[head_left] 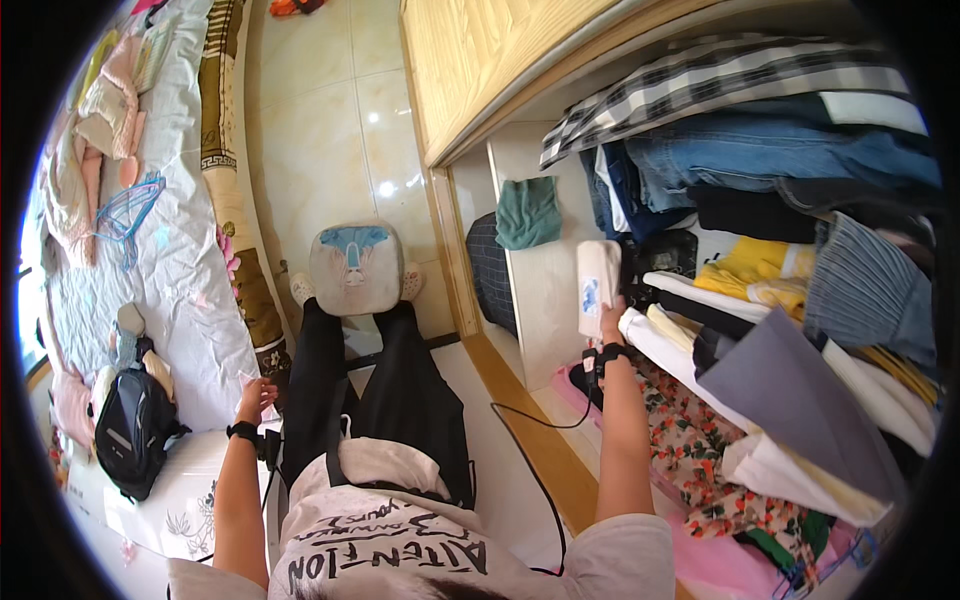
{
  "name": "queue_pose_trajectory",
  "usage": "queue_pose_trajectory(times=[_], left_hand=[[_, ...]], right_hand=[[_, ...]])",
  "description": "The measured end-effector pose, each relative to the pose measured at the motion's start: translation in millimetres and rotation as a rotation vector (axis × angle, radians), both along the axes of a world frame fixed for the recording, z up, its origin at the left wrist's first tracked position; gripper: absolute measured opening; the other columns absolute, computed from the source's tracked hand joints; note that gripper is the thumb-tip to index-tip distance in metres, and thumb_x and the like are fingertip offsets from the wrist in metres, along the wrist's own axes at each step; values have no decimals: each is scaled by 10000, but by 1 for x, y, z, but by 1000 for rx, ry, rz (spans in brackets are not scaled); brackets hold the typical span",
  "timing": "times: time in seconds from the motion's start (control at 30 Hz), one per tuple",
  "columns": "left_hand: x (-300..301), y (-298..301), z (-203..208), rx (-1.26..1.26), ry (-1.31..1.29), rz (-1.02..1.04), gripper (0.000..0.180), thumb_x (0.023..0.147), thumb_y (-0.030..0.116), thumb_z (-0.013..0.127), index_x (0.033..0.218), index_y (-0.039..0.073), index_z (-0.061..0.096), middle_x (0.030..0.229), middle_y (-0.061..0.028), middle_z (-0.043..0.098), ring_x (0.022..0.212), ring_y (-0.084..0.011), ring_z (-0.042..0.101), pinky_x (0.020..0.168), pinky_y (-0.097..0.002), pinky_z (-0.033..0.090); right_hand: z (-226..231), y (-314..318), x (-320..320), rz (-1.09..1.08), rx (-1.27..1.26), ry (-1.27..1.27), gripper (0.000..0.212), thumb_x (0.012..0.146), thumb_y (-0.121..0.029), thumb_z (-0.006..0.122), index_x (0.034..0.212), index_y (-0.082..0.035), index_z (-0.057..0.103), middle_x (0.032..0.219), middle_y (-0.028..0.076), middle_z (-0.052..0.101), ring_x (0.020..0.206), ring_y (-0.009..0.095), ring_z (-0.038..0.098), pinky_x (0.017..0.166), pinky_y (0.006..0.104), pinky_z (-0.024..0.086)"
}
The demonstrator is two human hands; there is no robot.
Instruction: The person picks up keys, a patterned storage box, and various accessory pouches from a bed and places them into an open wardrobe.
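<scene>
My right hand (612, 320) reaches into the wardrobe on the right, its fingers closed on the lower end of a long white pack (597, 275) with a blue picture on it. The pack is upright beside a pale divider panel; its contents do not show. A green folded cloth (528, 212) hangs over the panel just to its left. Rolled white garments (660, 340) lie close to the right of this hand. My left hand (257, 398) hovers by the bed's edge, its fingers loosely bent and apart, with nothing I can make out in them.
Clothes fill the wardrobe: jeans (740, 150), a checked garment (730, 85), a yellow garment (755, 270), a grey panel (800, 390) and a floral garment (690, 430). A cushioned stool (355, 270) stands between my feet. On the bed lie a black backpack (135, 430) and blue hangers (130, 215).
</scene>
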State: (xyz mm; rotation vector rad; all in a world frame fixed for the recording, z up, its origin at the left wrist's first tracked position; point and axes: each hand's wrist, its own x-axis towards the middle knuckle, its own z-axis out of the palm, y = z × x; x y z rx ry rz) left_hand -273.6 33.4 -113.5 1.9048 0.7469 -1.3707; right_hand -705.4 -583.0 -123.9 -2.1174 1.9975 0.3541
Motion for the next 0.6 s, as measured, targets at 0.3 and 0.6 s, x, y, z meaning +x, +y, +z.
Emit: queue_pose_trajectory(times=[0.3,0.6], left_hand=[[-28,-48,50,-105,8,-65,270,800,269,419,941,48,482,759,-78,570,616,-132,548,560,-223,432],[-25,-94,56,-139,-31,-94,249,825,269,394,931,68,496,766,-54,569,646,-122,542,597,-218,422]], right_hand=[[-22,-41,31,-8,-84,69,377,572,-153,620,883,31,516,873,231,551,837,371,523,754,369,418],[-125,-69,-105,85,-59,202,507,616,-246,574,1025,-8,392,1020,235,466,949,374,439,844,411,320]])
